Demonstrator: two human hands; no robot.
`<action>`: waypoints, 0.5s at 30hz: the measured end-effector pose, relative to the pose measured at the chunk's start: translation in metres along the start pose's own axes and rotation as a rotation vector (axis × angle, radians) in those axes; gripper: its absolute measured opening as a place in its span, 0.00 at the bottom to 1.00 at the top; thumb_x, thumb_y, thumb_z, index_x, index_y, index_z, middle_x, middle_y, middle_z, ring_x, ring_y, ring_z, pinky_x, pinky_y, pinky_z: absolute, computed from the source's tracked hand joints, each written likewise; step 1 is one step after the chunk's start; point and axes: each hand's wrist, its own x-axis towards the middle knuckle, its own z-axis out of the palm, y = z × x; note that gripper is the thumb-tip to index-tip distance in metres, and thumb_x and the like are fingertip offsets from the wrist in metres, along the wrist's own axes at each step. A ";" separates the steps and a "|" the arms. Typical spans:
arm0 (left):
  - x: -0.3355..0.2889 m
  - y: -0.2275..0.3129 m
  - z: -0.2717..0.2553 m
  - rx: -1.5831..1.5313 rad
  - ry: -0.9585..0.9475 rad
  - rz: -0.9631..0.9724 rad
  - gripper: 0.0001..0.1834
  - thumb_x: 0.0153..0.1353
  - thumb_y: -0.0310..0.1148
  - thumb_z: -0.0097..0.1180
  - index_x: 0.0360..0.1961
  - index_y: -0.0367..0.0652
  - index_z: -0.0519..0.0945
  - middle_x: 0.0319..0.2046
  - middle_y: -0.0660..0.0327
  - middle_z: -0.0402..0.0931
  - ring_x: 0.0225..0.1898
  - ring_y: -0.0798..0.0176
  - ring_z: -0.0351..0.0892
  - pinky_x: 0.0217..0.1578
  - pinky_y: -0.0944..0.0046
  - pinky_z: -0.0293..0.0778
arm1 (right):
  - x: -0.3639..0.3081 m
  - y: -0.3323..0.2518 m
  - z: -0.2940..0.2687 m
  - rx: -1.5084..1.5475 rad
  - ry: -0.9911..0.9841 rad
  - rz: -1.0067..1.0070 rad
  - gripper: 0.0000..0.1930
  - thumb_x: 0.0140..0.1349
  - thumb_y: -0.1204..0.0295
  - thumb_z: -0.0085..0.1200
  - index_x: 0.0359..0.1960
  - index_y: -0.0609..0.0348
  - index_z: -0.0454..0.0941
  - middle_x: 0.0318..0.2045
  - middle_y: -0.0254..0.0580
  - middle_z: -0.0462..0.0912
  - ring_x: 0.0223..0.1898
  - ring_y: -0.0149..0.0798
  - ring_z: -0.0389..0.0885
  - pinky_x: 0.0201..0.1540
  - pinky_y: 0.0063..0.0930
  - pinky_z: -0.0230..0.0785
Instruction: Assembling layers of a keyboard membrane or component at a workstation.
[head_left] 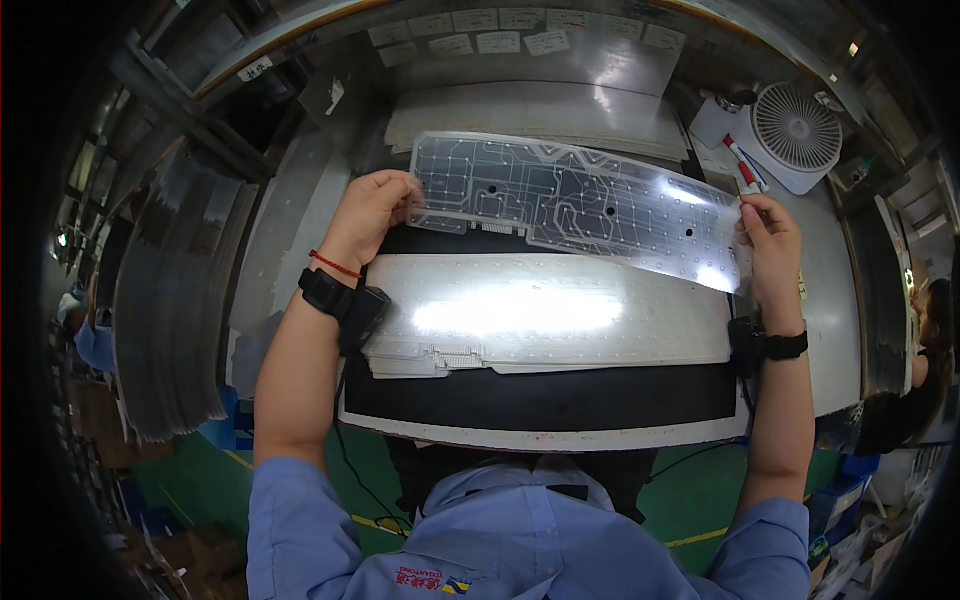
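Observation:
Between my hands hangs a clear keyboard membrane sheet (575, 205) printed with silvery circuit traces and a few dark holes. My left hand (375, 212) pinches its left end, and my right hand (770, 240) grips the right end between thumb and fingers. The sheet tilts a little, its right end lower. Beneath and nearer to me lies a neat stack of similar pale sheets (550, 345) on a black mat (560, 398). A bright glare covers the middle of that stack. Both wrists carry black strapped devices.
Behind the held sheet is another stack of pale sheets (530, 110). A white fan (797, 127) and red-and-white markers (742, 165) are at the back right. Tall stacks of sheets (170, 300) stand on the left. Paper labels (500, 42) line the back panel.

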 end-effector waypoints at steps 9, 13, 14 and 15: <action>-0.003 0.008 0.002 -0.110 -0.031 0.001 0.11 0.65 0.29 0.44 0.38 0.36 0.79 0.31 0.61 0.79 0.32 0.70 0.78 0.35 0.70 0.74 | 0.000 -0.001 0.001 0.000 0.008 0.006 0.08 0.64 0.75 0.54 0.43 0.61 0.79 0.32 0.30 0.78 0.32 0.24 0.74 0.32 0.16 0.65; -0.001 0.005 0.004 -0.052 -0.003 -0.009 0.12 0.67 0.32 0.45 0.38 0.36 0.79 0.31 0.63 0.79 0.31 0.70 0.78 0.35 0.71 0.74 | 0.000 0.000 0.001 0.005 0.006 0.007 0.08 0.64 0.75 0.54 0.43 0.61 0.79 0.32 0.31 0.78 0.32 0.24 0.74 0.32 0.16 0.65; -0.002 0.005 0.006 -0.009 0.008 -0.013 0.12 0.67 0.32 0.45 0.38 0.37 0.79 0.30 0.64 0.79 0.31 0.71 0.78 0.35 0.71 0.74 | 0.000 0.000 0.000 0.008 0.004 0.007 0.08 0.64 0.75 0.54 0.43 0.61 0.79 0.32 0.31 0.78 0.32 0.24 0.73 0.32 0.16 0.65; -0.001 0.004 0.005 0.019 -0.004 -0.010 0.12 0.67 0.33 0.45 0.39 0.37 0.79 0.30 0.64 0.79 0.30 0.71 0.77 0.35 0.72 0.74 | 0.000 0.001 0.000 0.010 0.002 0.008 0.08 0.64 0.75 0.54 0.43 0.61 0.79 0.32 0.31 0.78 0.32 0.24 0.73 0.32 0.17 0.65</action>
